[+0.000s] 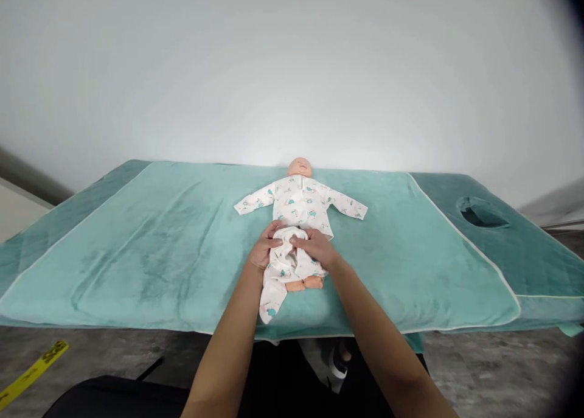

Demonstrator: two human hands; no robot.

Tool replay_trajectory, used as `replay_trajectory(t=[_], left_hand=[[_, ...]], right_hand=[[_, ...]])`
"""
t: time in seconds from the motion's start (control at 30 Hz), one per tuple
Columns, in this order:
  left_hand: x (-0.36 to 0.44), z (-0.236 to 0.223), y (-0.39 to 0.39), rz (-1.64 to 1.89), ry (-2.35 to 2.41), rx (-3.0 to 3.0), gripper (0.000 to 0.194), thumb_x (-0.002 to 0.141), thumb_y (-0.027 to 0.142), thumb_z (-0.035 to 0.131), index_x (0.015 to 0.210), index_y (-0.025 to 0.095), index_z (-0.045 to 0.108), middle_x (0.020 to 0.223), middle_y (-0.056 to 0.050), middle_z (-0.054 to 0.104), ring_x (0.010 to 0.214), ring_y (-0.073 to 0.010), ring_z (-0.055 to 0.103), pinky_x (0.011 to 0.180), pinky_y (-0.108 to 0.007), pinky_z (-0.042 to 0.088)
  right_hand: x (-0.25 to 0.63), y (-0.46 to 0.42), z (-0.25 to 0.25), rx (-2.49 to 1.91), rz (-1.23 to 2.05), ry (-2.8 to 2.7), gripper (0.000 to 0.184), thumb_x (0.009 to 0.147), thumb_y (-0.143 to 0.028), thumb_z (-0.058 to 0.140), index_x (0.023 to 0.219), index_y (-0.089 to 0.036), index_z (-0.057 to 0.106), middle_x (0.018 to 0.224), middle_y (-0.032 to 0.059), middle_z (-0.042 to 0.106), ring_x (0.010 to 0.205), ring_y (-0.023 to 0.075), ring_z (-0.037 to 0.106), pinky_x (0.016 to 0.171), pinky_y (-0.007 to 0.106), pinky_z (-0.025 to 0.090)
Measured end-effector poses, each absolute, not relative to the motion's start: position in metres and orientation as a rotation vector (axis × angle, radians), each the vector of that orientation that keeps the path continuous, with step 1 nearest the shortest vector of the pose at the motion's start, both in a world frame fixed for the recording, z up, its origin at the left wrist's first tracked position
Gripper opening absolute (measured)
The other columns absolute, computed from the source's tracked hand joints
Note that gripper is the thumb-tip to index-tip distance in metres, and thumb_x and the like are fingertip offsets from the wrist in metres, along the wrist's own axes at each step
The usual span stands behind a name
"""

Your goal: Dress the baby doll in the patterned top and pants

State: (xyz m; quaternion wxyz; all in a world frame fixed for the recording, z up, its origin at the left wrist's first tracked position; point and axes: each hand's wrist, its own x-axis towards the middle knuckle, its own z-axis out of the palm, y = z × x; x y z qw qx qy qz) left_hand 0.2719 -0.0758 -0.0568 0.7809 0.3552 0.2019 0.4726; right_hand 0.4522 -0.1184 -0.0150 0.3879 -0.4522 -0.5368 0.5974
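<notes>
A baby doll [300,167] lies on its back on the teal bed cover, head toward the wall. It wears a white printed shirt [298,202] with both sleeves spread out sideways. Over its lower body are bunched white printed baby pants [292,263], one leg trailing to the lower left. My left hand [266,246] is closed on the left edge of the pants, thumb on top. On the right edge, my right hand [314,246] grips the same pants, thumb pressed inward. The doll's feet [304,283] show below the cloth; its legs are mostly hidden.
The teal cover [137,254] spreads over a padded bed with a face hole [483,212] at the right. A pale wall [292,71] stands behind. Yellow tape [34,372] marks the floor at lower left, near a black object [118,397].
</notes>
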Motion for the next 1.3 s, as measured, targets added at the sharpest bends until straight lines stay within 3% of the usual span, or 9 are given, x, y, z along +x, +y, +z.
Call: replay_trajectory(t=[0.13,0.3,0.4,0.53,0.6,0.87,1.1,1.3], left_hand=[[0.272,-0.056,-0.075,0.98,0.456,0.779,0.059,0.051,0.01,0.087,0.103,0.019,0.062,0.086,-0.001,0.07,0.066,-0.0167,0.068,0.057,-0.025,0.055],[0.277,-0.055,-0.075,1.067,0.495,0.743,0.051,0.052,0.014,0.086,0.098,0.019,0.063,0.081,0.001,0.067,0.062,-0.014,0.064,0.057,-0.024,0.051],[0.277,-0.052,-0.076,1.125,0.541,0.709,0.047,0.051,0.009,0.081,0.094,0.019,0.064,0.076,0.004,0.064,0.056,-0.01,0.058,0.053,-0.021,0.045],[0.272,-0.052,-0.078,1.186,0.507,0.615,0.042,0.062,0.018,0.076,0.102,0.022,0.066,0.087,0.0,0.068,0.071,-0.0149,0.065,0.066,-0.027,0.052],[0.27,-0.056,-0.079,1.217,0.486,0.562,0.043,0.064,0.019,0.074,0.106,0.023,0.067,0.093,-0.001,0.069,0.078,-0.0172,0.067,0.072,-0.03,0.054],[0.265,-0.061,-0.08,1.175,0.481,0.658,0.062,0.052,0.009,0.076,0.111,0.027,0.066,0.099,0.0,0.07,0.077,-0.0181,0.067,0.067,-0.029,0.054],[0.269,-0.06,-0.076,1.038,0.547,0.848,0.052,0.048,0.004,0.081,0.094,0.02,0.061,0.077,0.001,0.07,0.062,-0.0155,0.065,0.057,-0.023,0.049],[0.275,-0.051,-0.077,1.066,0.706,0.903,0.049,0.048,0.01,0.08,0.093,0.017,0.064,0.076,0.0,0.069,0.063,-0.0149,0.063,0.059,-0.023,0.047]], right_hand=[[0.45,-0.123,-0.009,-1.172,1.45,-1.455,0.036,0.067,-0.048,0.082,0.082,-0.017,0.073,0.067,-0.0013,0.063,0.057,0.0105,0.047,0.055,0.024,0.036],[0.457,-0.124,-0.005,-1.092,1.524,-1.487,0.035,0.072,-0.051,0.076,0.074,-0.016,0.074,0.063,0.0,0.061,0.053,0.0099,0.043,0.05,0.024,0.032],[0.46,-0.121,0.0,-1.029,1.628,-1.617,0.038,0.074,-0.05,0.075,0.088,-0.016,0.078,0.062,-0.0014,0.058,0.053,0.0087,0.04,0.049,0.022,0.029],[0.461,-0.117,-0.001,-0.964,1.645,-1.592,0.043,0.076,-0.048,0.074,0.106,-0.017,0.076,0.073,-0.0012,0.061,0.061,0.0098,0.044,0.055,0.022,0.034],[0.461,-0.116,-0.005,-1.005,1.615,-1.572,0.042,0.074,-0.046,0.077,0.104,-0.016,0.076,0.077,-0.0007,0.064,0.066,0.0114,0.049,0.059,0.023,0.036],[0.453,-0.119,-0.003,-1.094,1.432,-1.514,0.036,0.072,-0.043,0.079,0.097,-0.017,0.075,0.085,0.0019,0.069,0.078,0.0177,0.058,0.068,0.028,0.043],[0.434,-0.122,0.002,-1.219,1.234,-1.626,0.046,0.066,-0.038,0.082,0.106,-0.019,0.067,0.099,0.0035,0.069,0.092,0.0227,0.061,0.078,0.033,0.046],[0.428,-0.12,-0.015,-1.336,1.152,-1.585,0.043,0.067,-0.029,0.074,0.109,-0.023,0.065,0.103,0.0019,0.068,0.092,0.0215,0.061,0.078,0.032,0.047]])
